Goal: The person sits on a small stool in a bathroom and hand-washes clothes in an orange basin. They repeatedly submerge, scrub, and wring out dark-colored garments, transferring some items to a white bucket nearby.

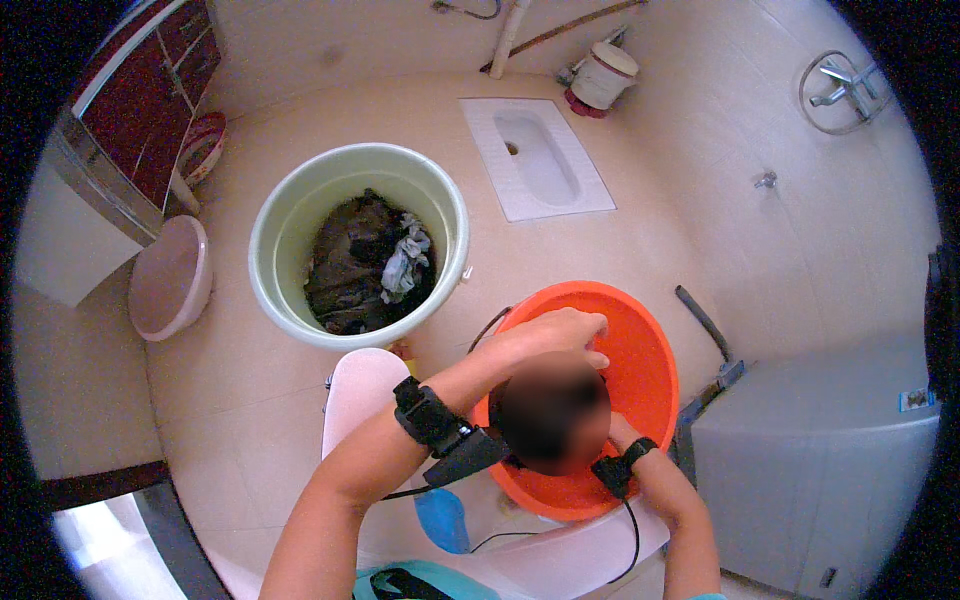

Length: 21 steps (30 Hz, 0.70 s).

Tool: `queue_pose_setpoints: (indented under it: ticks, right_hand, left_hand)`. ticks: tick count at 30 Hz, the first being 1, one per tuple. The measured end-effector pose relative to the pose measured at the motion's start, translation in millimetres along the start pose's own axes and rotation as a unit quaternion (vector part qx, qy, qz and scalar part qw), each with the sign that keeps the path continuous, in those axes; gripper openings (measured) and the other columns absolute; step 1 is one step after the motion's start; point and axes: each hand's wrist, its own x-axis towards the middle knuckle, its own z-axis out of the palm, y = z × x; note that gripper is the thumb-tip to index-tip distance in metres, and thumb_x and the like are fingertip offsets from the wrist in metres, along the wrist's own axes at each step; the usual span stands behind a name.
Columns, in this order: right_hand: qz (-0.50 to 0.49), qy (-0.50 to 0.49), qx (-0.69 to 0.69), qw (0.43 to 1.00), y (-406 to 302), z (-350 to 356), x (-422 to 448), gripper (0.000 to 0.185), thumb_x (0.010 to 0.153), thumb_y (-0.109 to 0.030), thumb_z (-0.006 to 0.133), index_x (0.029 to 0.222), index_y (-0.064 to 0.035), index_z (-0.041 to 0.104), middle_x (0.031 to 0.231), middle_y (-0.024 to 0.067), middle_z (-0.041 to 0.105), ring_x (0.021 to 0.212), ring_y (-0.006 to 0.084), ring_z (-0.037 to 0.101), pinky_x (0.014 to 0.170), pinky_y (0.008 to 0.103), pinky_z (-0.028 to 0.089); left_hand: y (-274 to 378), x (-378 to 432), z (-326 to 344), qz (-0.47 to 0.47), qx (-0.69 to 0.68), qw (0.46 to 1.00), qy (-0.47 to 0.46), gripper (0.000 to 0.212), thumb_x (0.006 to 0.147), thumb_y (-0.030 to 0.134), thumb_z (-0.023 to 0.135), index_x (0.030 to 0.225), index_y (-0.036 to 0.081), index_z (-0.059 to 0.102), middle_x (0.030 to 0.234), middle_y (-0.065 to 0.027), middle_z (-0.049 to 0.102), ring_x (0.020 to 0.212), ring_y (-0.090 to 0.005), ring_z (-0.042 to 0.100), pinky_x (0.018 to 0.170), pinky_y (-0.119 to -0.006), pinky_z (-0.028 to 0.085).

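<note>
An orange plastic tub (pixel 645 352) stands before me, with both hands over or inside it. My left hand (pixel 566 334) reaches across its upper part, fingers bent and apart, with nothing visible between them. My right hand (pixel 618 433) is low at the tub's right side, mostly covered by a blurred patch. That patch also hides the middle of the tub; dark material shows at its lower left edge. Up and to the left, a large pale green tub (pixel 274 277) contains dark wet-looking cloth (pixel 352 262) and a crumpled light grey cloth (pixel 407 259).
Black straps with devices (pixel 431 412) circle both wrists, their cables trailing. A white appliance (pixel 795 487) and a grey hose (pixel 701 319) are at right. Beyond lies a squat toilet (pixel 536 157). A pink basin (pixel 169 277) leans at left, below a red cabinet (pixel 139 112).
</note>
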Motion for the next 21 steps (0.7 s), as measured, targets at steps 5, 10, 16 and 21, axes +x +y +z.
queue_pose_setpoints:
  ticks: [5, 10, 16, 21]
  right_hand:
    - [-0.023, 0.036, -0.327, 0.944, -43, -45, 37, 0.045, 0.071, -0.036, 0.058, 0.105, -0.0064, 0.052, 0.102, 0.0185, 0.054, 0.094, 0.0333, 0.051, 0.079, 0.0403, 0.041]
    - [-0.014, 0.040, -0.380, 0.924, -65, -44, 70, 0.045, 0.071, -0.034, 0.058, 0.107, -0.0071, 0.051, 0.101, 0.0181, 0.055, 0.093, 0.0328, 0.052, 0.081, 0.0406, 0.041]
    - [-0.017, 0.017, -0.353, 0.935, -80, -17, 92, 0.045, 0.070, -0.032, 0.058, 0.107, -0.0070, 0.051, 0.100, 0.0178, 0.055, 0.093, 0.0320, 0.052, 0.081, 0.0401, 0.041]
    - [-0.029, 0.007, -0.331, 0.943, -83, -3, 109, 0.045, 0.069, -0.031, 0.059, 0.107, -0.0069, 0.051, 0.100, 0.0175, 0.055, 0.093, 0.0314, 0.052, 0.080, 0.0396, 0.041]
  left_hand:
    - [-5, 4, 4, -0.006, 0.002, 0.999, -0.045, 0.034, 0.075, 0.028, 0.054, 0.093, 0.000, 0.049, 0.083, -0.0176, 0.058, 0.080, -0.0315, 0.056, 0.069, -0.038, 0.044]
    - [-13, 4, 3, 0.014, 0.015, 1.000, -0.015, 0.034, 0.076, 0.029, 0.055, 0.093, 0.000, 0.048, 0.082, -0.0169, 0.059, 0.079, -0.0308, 0.057, 0.068, -0.037, 0.044]
    - [-16, -5, -13, 0.019, 0.003, 1.000, -0.015, 0.034, 0.077, 0.026, 0.055, 0.098, 0.000, 0.047, 0.086, -0.0173, 0.057, 0.082, -0.0304, 0.056, 0.070, -0.036, 0.044]
    - [-19, -13, -23, -0.033, -0.024, 0.999, -0.014, 0.034, 0.077, 0.023, 0.054, 0.101, 0.000, 0.045, 0.090, -0.0188, 0.055, 0.086, -0.0316, 0.054, 0.073, -0.037, 0.043]
